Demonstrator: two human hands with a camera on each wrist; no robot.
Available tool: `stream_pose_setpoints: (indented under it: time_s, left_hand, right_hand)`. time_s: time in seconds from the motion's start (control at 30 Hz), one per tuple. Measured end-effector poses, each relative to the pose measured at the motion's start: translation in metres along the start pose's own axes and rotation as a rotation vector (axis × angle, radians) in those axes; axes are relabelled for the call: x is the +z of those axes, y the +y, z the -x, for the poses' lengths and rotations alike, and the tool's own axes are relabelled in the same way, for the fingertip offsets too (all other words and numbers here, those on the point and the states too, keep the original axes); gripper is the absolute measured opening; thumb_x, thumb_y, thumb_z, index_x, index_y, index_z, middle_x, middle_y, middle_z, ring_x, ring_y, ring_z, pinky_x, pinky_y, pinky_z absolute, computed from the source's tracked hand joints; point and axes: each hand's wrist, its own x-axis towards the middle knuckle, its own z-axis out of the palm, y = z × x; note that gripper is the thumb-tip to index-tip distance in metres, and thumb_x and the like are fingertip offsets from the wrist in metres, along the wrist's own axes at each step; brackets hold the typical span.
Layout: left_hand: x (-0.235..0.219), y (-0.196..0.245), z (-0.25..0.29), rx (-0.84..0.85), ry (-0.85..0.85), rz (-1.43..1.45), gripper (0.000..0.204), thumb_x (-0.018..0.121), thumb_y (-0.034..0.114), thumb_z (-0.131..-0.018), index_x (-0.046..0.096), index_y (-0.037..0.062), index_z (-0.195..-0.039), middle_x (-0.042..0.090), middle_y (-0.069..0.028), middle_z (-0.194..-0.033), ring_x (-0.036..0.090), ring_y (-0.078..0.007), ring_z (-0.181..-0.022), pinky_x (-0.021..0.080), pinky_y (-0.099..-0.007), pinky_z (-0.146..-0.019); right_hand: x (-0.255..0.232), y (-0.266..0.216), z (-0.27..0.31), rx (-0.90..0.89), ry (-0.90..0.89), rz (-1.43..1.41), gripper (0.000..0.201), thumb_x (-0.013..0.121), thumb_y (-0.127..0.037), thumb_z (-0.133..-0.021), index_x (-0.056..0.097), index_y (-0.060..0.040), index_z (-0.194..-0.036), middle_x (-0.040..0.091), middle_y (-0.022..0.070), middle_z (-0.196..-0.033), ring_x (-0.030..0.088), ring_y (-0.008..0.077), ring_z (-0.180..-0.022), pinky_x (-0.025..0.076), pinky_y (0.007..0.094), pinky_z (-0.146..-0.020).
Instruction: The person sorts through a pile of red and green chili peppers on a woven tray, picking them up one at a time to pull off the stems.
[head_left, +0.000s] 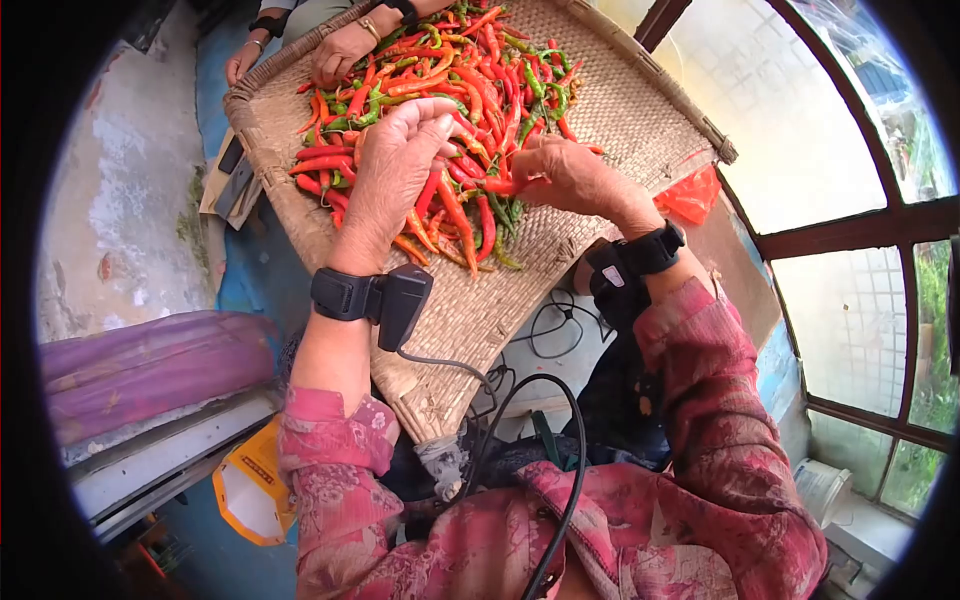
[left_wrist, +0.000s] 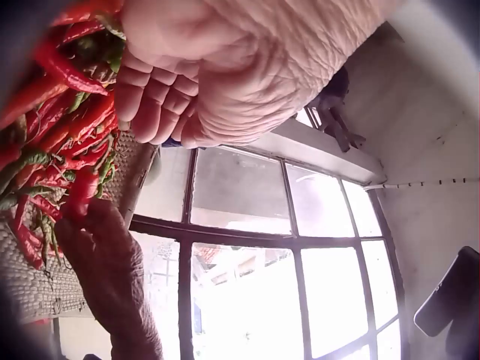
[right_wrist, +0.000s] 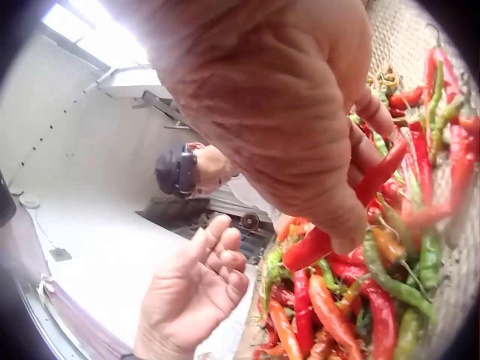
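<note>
A heap of red, orange and green chili peppers [head_left: 440,75] lies on a woven tray [head_left: 640,125]. Over the near side of the heap, the right hand [head_left: 575,178] pinches a red pepper [head_left: 500,186]; in the right wrist view that pepper [right_wrist: 307,249] runs between thumb and fingers. The left hand [head_left: 395,165] is raised above the peppers at the left, its fingers loosely bent. In the left wrist view the left palm [left_wrist: 232,67] shows with nothing in it, and the right hand [left_wrist: 109,262] holds the red pepper [left_wrist: 81,193] upright.
Another person's hand [head_left: 345,50] rests at the heap's far left edge, with their other hand [head_left: 240,62] beside the tray. A red plastic bag [head_left: 690,195] lies right of the tray. Black cables [head_left: 560,330] hang below it. Windows [head_left: 840,240] stand at the right, a wall [head_left: 125,190] at the left.
</note>
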Motion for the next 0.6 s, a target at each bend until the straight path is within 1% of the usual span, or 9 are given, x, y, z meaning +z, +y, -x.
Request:
stream_pose_setpoints:
  time_s: [0.03,0.07,0.13,0.27,0.37,0.47,0.5,0.53,0.6]
  left_hand:
    - [0.003,-0.001,0.002,-0.017,-0.052,-0.03,0.038,0.054,0.025,-0.09,0.05,0.0002,-0.119,0.061,-0.0054,-0.094,0.055,-0.007,-0.075,0.045,-0.0202,-0.067]
    - [0.006,-0.002,0.004,-0.034,-0.107,-0.06,0.038,0.054,0.027,-0.09,0.051,0.0012,-0.118,0.061,-0.0043,-0.095,0.053,-0.0062,-0.075,0.045,-0.0195,-0.068]
    - [0.014,0.0,0.007,-0.044,-0.114,-0.045,0.039,0.056,0.03,-0.089,0.054,0.0008,-0.116,0.06,-0.0026,-0.093,0.052,-0.0056,-0.075,0.044,-0.0191,-0.068]
    - [0.023,-0.001,0.008,-0.073,-0.147,0.078,0.036,0.057,0.033,-0.089,0.059,0.0028,-0.108,0.056,0.0024,-0.077,0.05,-0.0037,-0.068,0.043,-0.0171,-0.065]
    - [0.018,-0.006,0.004,-0.08,-0.157,0.088,0.03,0.056,0.031,-0.09,0.06,0.0045,-0.103,0.055,0.0045,-0.074,0.047,-0.0021,-0.064,0.041,-0.0158,-0.061]
    - [0.001,-0.002,-0.004,0.043,0.077,0.127,0.023,0.058,0.028,-0.089,0.061,0.0051,-0.093,0.054,0.0036,-0.068,0.047,-0.0025,-0.058,0.041,-0.0174,-0.052]
    - [-0.004,0.0,-0.008,0.09,0.199,0.166,0.023,0.058,0.027,-0.089,0.061,0.005,-0.093,0.054,0.0033,-0.068,0.048,-0.0029,-0.058,0.041,-0.0168,-0.052]
    - [-0.018,-0.003,-0.014,0.061,0.249,0.162,0.022,0.058,0.026,-0.089,0.06,0.0045,-0.094,0.054,0.0033,-0.068,0.048,-0.0033,-0.058,0.042,-0.0161,-0.053]
    - [-0.033,-0.008,-0.02,0.173,0.307,0.173,0.03,0.06,0.02,-0.088,0.055,-0.0012,-0.108,0.056,-0.0007,-0.082,0.054,-0.005,-0.067,0.046,-0.0173,-0.059]
  right_hand:
    - [-0.006,0.003,-0.003,0.043,0.021,-0.032,0.022,0.065,-0.021,-0.079,0.056,-0.0037,-0.09,0.057,0.0115,-0.081,0.057,0.0299,-0.078,0.045,0.0386,-0.071]
    - [-0.009,0.004,-0.001,0.083,0.087,-0.133,0.026,0.062,-0.025,-0.085,0.055,-0.0028,-0.096,0.058,0.008,-0.081,0.058,0.0224,-0.077,0.046,0.0343,-0.07]
    - [-0.015,-0.005,0.0,0.252,0.092,-0.56,0.03,0.055,-0.03,-0.09,0.053,-0.0023,-0.099,0.056,0.0033,-0.079,0.055,0.0126,-0.078,0.046,0.0289,-0.069]
    - [0.0,-0.023,-0.007,0.106,0.246,-0.418,0.031,0.055,-0.032,-0.09,0.052,-0.0016,-0.093,0.053,0.0102,-0.073,0.053,0.02,-0.066,0.043,0.0343,-0.06]
    - [-0.003,-0.031,-0.009,0.131,0.151,-0.345,0.032,0.052,-0.033,-0.091,0.052,-0.0019,-0.089,0.053,0.013,-0.07,0.054,0.0252,-0.066,0.043,0.0358,-0.059]
    - [-0.005,-0.018,-0.006,0.174,0.058,-0.276,0.028,0.051,-0.03,-0.091,0.052,-0.0022,-0.087,0.055,0.0159,-0.067,0.058,0.0301,-0.069,0.045,0.0372,-0.06]
    - [0.001,-0.006,-0.003,0.201,0.011,-0.074,0.026,0.052,-0.029,-0.089,0.053,-0.0029,-0.087,0.056,0.0151,-0.07,0.059,0.0286,-0.07,0.045,0.0378,-0.061]
    - [0.003,0.003,0.003,0.235,-0.039,0.132,0.024,0.054,-0.028,-0.088,0.055,-0.0037,-0.087,0.057,0.0143,-0.072,0.059,0.0271,-0.072,0.045,0.0383,-0.062]
    - [0.001,0.005,0.009,0.353,-0.243,0.204,0.022,0.062,-0.028,-0.079,0.061,-0.007,-0.086,0.062,0.0128,-0.08,0.061,0.0297,-0.08,0.047,0.0421,-0.067]
